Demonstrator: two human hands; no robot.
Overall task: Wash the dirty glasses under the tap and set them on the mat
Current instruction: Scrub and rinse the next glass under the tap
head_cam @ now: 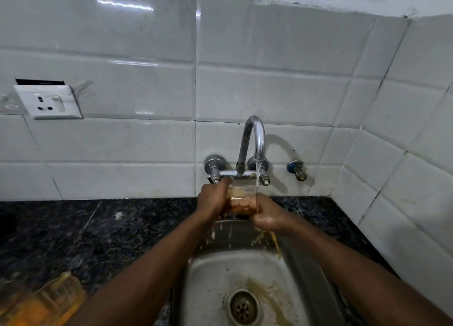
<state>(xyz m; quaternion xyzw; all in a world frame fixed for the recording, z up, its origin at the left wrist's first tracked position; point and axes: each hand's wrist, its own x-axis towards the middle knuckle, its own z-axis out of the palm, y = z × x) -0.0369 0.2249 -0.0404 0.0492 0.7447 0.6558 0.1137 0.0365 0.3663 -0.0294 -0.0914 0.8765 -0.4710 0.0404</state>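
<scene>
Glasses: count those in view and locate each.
2. One clear, orange-smeared glass is held between the left hand and right hand under the chrome tap; another orange-stained glass is on the black granite counter at lower left. Blur beside it may hide more.

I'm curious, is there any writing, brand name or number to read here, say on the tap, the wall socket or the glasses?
None: no text can be read in this view.
wall socket: plain white, no lettering.
tap: bare chrome, no brand mark shows.
glass under the water: no print shows.
dirty glasses at lower left: too blurred to tell.
</scene>
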